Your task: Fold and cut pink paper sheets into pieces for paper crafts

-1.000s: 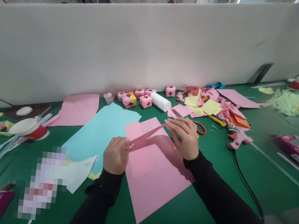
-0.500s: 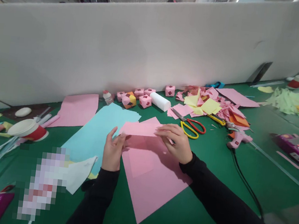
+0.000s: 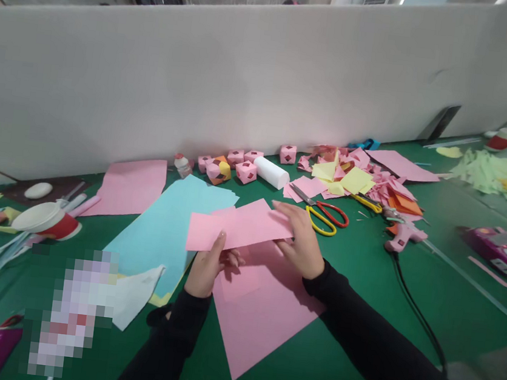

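Observation:
Between my hands is a strip of pink paper (image 3: 244, 228), raised above the table and tilted slightly up to the right. My left hand (image 3: 210, 267) pinches its lower left part, thumb in front and fingers behind. My right hand (image 3: 300, 241) holds its right end between thumb and fingers. Under the strip lies a large pink sheet (image 3: 260, 328), with a smaller pink piece (image 3: 238, 280) on top of it. Blue sheets (image 3: 153, 227) lie to the left of my left hand. Red-and-yellow-handled scissors (image 3: 321, 213) rest just beyond my right hand.
Several small pink paper boxes (image 3: 246, 172) and a white roll (image 3: 271, 172) line the white partition (image 3: 248, 79). Pink and yellow scraps (image 3: 351, 177) are heaped back right, near a pink glue gun (image 3: 401, 234) with a black cord. A paper cup (image 3: 48, 220) stands left.
My left hand has shifted right and lower along the strip, its thumb now across the front. The strip's left end sticks out past that hand, and more of its face shows.

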`<state>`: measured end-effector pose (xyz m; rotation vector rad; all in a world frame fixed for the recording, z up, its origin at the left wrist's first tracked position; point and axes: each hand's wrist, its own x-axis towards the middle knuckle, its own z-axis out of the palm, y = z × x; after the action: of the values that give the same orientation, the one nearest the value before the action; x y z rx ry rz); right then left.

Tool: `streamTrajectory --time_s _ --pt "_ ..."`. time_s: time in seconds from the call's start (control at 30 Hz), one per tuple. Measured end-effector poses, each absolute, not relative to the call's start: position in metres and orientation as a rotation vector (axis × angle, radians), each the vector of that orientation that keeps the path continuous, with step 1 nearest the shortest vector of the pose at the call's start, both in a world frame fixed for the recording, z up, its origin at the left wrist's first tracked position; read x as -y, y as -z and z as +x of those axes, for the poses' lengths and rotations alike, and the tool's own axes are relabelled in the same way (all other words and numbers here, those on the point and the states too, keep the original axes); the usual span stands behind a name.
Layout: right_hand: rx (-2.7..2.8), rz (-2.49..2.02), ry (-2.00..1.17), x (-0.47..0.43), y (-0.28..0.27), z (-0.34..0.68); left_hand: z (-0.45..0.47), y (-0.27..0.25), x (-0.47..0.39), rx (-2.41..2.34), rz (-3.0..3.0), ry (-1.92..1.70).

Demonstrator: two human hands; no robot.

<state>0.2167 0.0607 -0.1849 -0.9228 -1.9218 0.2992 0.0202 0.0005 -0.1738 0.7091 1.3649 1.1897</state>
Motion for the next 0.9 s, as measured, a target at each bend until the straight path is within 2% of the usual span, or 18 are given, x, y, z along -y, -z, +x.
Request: streamTrajectory --time_s 0.2,0.33,0.4,0.5,0.6,0.73,0.9 --pt "1.522 -1.111 -0.766 -0.068 0.188 0.215 0.022 0.174 -0.001 -1.363 0.672 -1.387" --pt "1.894 -1.046 -1.217 -0.053 0.179 0.205 0.026 0.170 0.003 -1.407 0.818 -1.356" --pt "1.959 -0.921 -1.308 -0.044 0.176 0.200 0.030 0.170 0.009 -1.541 0.955 -1.283" --pt "1.968 -0.790 -1.390 -0.037 0.174 0.196 0.035 0.174 0.016 -1.713 1.178 -1.159" --pt "1.946 -0.809 -1.446 -0.037 0.176 0.199 0.037 0.183 0.019 -1.662 1.382 -1.180" --pt "1.934 -0.870 -1.377 -0.039 0.179 0.205 0.037 0.193 0.017 -1.532 1.497 -1.264" --pt "2.058 -0.916 -1.208 -0.039 0.183 0.205 0.038 0.194 0.017 -1.584 1.426 -1.239"
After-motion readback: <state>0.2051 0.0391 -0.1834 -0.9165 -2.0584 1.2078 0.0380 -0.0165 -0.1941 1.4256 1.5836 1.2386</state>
